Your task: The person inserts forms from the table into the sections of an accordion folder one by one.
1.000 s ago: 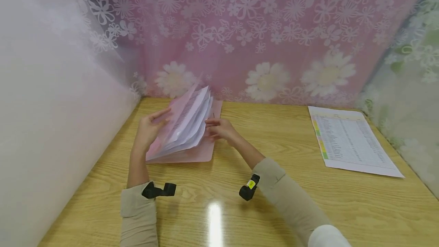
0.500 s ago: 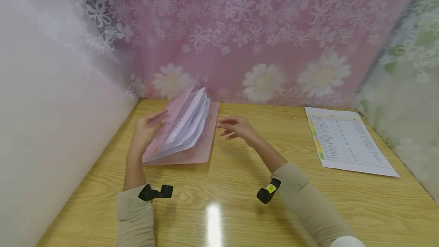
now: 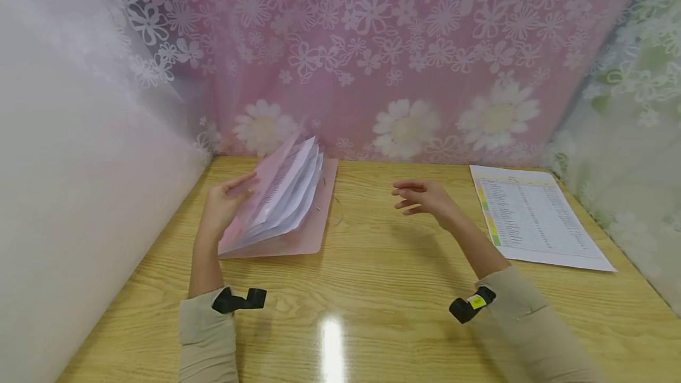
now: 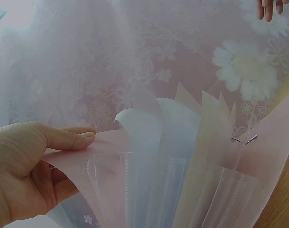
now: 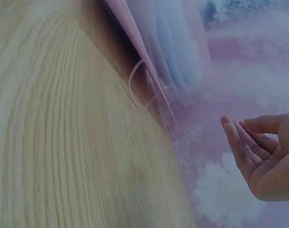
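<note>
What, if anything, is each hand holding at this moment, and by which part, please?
The left hand grips the pink expanding folder by its raised front cover, thumb on top. The right hand holds nothing, hovering above the table.

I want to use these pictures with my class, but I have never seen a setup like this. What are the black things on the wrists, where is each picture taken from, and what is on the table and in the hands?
No machine here: a person works with two bare hands. The black things are small cameras strapped to each wrist; a third camera sits on the head. The wide picture comes from the head camera, looking down at a wooden table. The other two are close-ups from the wrists.

The left hand holds up the front flap of a pink expanding folder, thumb on top, so that its pockets fan open. The right hand hovers above the table, fingers relaxed, holding nothing. A printed sheet lies flat to its right. A flowered curtain hangs behind.
</note>
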The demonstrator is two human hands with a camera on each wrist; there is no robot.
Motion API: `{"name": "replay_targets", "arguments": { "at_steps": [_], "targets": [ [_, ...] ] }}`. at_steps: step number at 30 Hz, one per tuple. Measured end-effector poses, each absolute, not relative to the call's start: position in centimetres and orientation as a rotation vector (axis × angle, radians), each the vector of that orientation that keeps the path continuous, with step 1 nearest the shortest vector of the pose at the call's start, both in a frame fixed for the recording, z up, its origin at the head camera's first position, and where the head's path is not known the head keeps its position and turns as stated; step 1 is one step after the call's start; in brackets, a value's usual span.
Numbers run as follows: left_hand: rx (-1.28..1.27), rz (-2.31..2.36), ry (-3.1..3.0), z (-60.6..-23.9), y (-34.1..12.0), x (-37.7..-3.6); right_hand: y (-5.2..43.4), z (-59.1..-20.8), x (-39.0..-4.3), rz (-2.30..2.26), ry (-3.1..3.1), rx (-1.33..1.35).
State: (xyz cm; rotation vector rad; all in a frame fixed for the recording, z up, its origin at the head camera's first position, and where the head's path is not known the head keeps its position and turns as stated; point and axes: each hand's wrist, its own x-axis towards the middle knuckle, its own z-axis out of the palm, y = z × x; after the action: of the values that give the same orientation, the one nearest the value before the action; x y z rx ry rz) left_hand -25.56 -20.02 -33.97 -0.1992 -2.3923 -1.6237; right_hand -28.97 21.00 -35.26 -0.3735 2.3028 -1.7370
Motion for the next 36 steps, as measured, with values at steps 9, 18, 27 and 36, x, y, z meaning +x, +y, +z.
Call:
{"name": "replay_targets", "arguments": {
  "at_steps": [9, 18, 27, 36],
  "targets": [
    [-0.194, -1.626, -2.394, -33.9, -20.0, -25.5, 27.2, -35.3, -27.2, -1.726, 2.409, -0.345],
    [-0.205, -1.636, -2.373, -34.1, -19.9, -25.3, 33.0, -36.2, -25.6, -1.766, 2.446, -0.297],
    [-0.201, -1.627, -2.363, -34.1, -19.9, -25.5, 39.8, -38.1, -24.0, -1.858, 2.482, -0.193],
    [-0.227, -1.611, -2.336, -34.2, -20.0, -25.4, 46.2, -40.8, -22.8, -1.830, 2.609, 0.011]
  ]
}}
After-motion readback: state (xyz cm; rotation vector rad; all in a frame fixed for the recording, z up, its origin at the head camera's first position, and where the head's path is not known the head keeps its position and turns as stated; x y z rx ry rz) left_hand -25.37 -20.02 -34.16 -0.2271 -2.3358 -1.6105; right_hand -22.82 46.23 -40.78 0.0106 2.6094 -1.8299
